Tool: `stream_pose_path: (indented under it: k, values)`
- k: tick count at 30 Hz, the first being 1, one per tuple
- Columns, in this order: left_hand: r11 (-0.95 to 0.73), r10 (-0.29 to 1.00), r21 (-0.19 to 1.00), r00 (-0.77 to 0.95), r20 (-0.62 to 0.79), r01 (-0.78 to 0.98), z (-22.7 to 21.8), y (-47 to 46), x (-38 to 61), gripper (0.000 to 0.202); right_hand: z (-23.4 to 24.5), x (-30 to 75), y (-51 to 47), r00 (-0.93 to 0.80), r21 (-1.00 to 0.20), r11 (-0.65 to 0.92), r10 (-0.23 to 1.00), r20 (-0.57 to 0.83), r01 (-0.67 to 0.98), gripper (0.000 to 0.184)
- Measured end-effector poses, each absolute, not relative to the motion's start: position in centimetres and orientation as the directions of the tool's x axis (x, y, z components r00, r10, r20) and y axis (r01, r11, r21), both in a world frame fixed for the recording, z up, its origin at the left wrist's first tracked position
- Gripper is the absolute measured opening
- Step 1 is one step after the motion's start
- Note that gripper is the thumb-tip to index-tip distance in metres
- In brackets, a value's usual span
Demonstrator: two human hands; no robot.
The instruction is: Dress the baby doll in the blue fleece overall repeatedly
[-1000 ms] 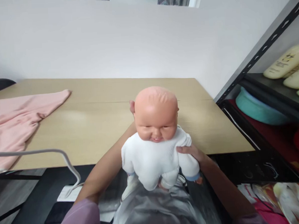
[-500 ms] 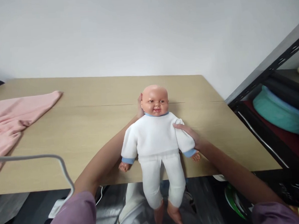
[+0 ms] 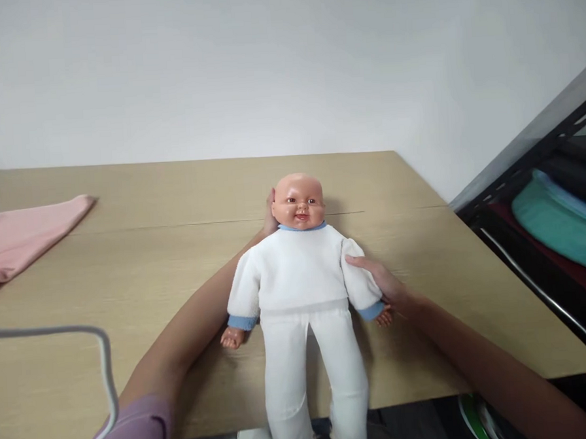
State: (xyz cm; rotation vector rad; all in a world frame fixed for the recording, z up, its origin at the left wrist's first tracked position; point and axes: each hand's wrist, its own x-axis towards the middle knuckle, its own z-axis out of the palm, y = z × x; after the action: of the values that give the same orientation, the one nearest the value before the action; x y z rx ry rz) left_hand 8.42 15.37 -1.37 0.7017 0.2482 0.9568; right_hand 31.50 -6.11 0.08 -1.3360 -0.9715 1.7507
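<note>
Doll's place: the doll (image 3: 303,271) lies face up over the near part of the wooden table (image 3: 153,273), roughly midway across the view, between the person's two forearms.
Long axis: it runs almost straight from the far side toward the person, with the head (image 3: 298,199) farthest off and the legs nearest.
Pointing: the crown is toward the pale wall (image 3: 265,70) and the face is turned up to the camera; the lower legs reach past the table's near edge, and the feet are mostly cut off by the picture's bottom.
Doll's arms: both slant outward and toward the person, one to each side of the trunk.
Clothing: white top with blue collar and cuffs, white trousers, legs slightly parted.
Left hand (image 3: 271,211): set against the side of the doll's head, mostly hidden behind it; how far its fingers curl cannot be told.
Right hand (image 3: 382,280): narrowed around the doll's upper sleeve, thumb laid over the front, the other fingers largely out of sight.
Left of the table: a pink cloth (image 3: 23,237), well apart from the doll; a pale cable (image 3: 48,330) bends nearer the person, by the purple sleeve (image 3: 132,431).
Right of the table: a dark shelf rack (image 3: 539,145) holding a teal object (image 3: 563,225).
</note>
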Motion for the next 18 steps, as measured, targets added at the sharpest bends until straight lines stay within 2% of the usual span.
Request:
stream_pose_path:
  k: [3,7,14,18]
  values:
    - [0.377,0.828,0.643,0.554,0.090,-0.667,-1.1,15.8,8.2,0.101,1.0,31.0,-6.1,-0.098,-0.921,-0.366,0.930,-0.355,-0.133,0.044]
    - [0.361,0.852,0.654,0.520,0.057,-0.664,-1.0,17.3,8.0,0.098,1.5,30.6,-5.7,-0.055,-0.973,-0.212,0.977,-0.207,-0.095,0.064]
    - [0.328,0.864,0.670,0.498,0.071,-0.665,-0.8,20.9,7.5,0.091,0.0,31.2,-5.8,0.005,-0.966,-0.190,0.981,-0.192,0.173,0.083]
    - [0.325,0.851,0.711,0.521,0.069,-0.624,-0.5,21.5,6.7,0.090,-0.8,31.0,-6.3,0.046,-0.954,-0.051,0.998,-0.039,0.296,0.080]
